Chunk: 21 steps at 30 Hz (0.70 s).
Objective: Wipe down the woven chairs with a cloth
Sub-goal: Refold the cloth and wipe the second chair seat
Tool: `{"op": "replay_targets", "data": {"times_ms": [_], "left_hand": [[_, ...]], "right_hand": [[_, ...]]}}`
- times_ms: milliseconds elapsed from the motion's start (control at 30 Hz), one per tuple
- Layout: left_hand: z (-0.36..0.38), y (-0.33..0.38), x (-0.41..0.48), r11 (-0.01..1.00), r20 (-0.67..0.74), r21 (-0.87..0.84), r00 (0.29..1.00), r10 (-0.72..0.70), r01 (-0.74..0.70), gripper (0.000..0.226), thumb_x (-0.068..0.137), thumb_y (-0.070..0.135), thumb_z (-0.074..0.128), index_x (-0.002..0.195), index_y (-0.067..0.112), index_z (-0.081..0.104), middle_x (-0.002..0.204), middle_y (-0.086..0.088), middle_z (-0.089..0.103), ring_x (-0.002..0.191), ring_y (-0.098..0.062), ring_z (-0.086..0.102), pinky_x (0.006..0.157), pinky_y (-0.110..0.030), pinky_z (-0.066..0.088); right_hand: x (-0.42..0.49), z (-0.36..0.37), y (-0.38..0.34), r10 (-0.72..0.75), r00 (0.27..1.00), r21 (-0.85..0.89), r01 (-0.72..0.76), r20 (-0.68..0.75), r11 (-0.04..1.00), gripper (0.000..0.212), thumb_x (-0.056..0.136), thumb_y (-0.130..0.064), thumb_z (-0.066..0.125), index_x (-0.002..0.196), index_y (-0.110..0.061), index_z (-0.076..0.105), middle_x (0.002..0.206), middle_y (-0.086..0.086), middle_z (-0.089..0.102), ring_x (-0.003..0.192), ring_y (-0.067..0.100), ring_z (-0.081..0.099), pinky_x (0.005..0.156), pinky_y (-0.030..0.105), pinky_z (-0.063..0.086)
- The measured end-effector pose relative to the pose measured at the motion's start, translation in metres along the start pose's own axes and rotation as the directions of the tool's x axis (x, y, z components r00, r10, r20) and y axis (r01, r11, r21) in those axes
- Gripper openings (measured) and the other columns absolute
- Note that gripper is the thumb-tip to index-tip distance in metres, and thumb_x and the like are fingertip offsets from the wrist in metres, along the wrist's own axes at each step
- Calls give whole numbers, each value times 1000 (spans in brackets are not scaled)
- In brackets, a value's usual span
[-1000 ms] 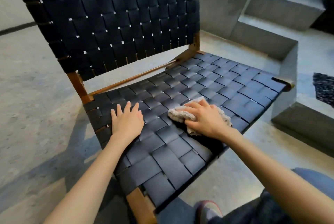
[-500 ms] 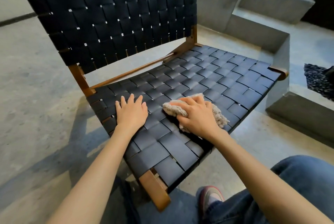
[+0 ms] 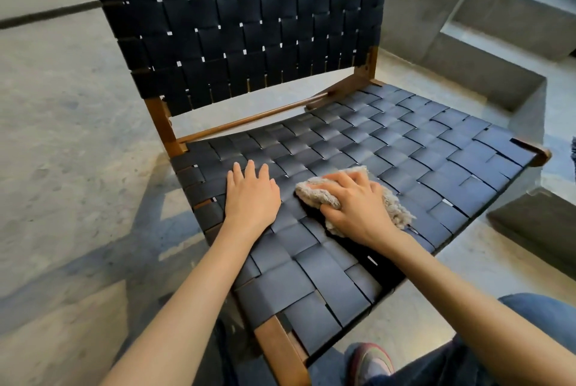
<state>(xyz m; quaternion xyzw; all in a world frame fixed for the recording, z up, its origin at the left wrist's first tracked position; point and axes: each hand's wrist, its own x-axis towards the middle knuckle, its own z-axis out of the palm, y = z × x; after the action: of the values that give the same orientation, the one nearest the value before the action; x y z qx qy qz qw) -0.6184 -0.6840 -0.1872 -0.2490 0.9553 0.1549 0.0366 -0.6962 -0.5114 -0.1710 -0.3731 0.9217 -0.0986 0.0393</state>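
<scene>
Concrete floor [image 3: 62,136] bears a black woven chair [image 3: 405,152] — fluffy beige cloth [image 3: 314,195] crumpled.

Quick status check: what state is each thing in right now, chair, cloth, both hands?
woven chair: upright on the floor
cloth: bunched, on the seat under the right hand
left hand: flat, palm down on the seat, fingers straight
right hand: grips the cloth, pressing it onto the seat

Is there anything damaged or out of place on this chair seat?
Nothing is spilled or broken. The only oddity is the weave of the chair seat: near the front edge, on the near side of the right hand and cloth, the straps sit unevenly and small gaps open between them. It may be just loose weaving.
</scene>
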Motion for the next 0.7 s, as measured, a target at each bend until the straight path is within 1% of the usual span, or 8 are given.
{"op": "replay_targets", "data": {"times_ms": [67, 133, 233, 367, 533, 600, 700], "left_hand": [[2, -1, 2, 1000, -12, 1, 1000, -6, 6, 52, 103, 31, 22, 151, 12, 16, 158, -15, 14, 145, -36, 7, 119, -44, 7], [4, -2, 5, 1000, -21, 6, 1000, -9, 9, 53, 103, 32, 23, 151, 12, 16, 158, -15, 14, 146, -35, 7, 119, -44, 7], [6, -3, 8, 1000, -28, 14, 1000, -12, 12, 53, 102, 36, 22, 151, 14, 19, 158, -15, 13, 146, -34, 6, 118, -42, 6], [6, -3, 16, 999, -1, -22, 1000, -32, 32, 53, 102, 37, 22, 152, 18, 18, 159, -16, 6, 147, -30, 1, 120, -40, 1], [10, 0, 33, 997, 42, 7, 996, -77, 77, 54, 102, 43, 20, 152, 26, 12, 159, -19, -2, 147, -30, -7, 119, -45, -5], [12, 3, 40, 995, 66, 31, 993, -101, 100, 55, 101, 47, 18, 152, 31, 9, 159, -17, -5, 146, -30, -10, 117, -48, -8], [15, 5, 52, 991, 77, 77, 991, -114, 108, 54, 100, 50, 14, 152, 36, 6, 160, -9, -6, 146, -29, -11, 116, -53, -9]], "right_hand": [[32, 13, -4, -24, 1000, -11, 24, 16, 1000, 44, 90, -42, 44, 134, -41, 49, 140, -15, 44, 127, 21, 30, 99, 43, 25], [66, 25, -8, -51, 999, -8, 51, 11, 999, 44, 93, -39, 48, 136, -43, 46, 142, -13, 42, 130, 22, 28, 102, 44, 24], [112, 42, -15, -96, 995, 31, 96, 4, 995, 43, 95, -37, 47, 138, -42, 45, 143, -10, 42, 132, 24, 27, 103, 45, 22], [155, 56, -24, -133, 991, 47, 133, -10, 990, 42, 96, -38, 47, 138, -40, 45, 146, -6, 41, 135, 25, 25, 107, 50, 23], [192, 67, -13, -216, 976, 27, 216, 0, 976, 43, 96, -42, 45, 139, -40, 44, 147, -6, 40, 136, 23, 27, 109, 47, 21], [206, 67, -5, -204, 979, 4, 204, -10, 979, 45, 95, -46, 43, 139, -37, 45, 148, -5, 40, 137, 23, 27, 110, 46, 21], [222, 65, 11, -133, 991, 0, 133, -17, 991, 50, 93, -50, 42, 140, -32, 45, 150, -3, 38, 140, 24, 24, 112, 47, 18]]}}
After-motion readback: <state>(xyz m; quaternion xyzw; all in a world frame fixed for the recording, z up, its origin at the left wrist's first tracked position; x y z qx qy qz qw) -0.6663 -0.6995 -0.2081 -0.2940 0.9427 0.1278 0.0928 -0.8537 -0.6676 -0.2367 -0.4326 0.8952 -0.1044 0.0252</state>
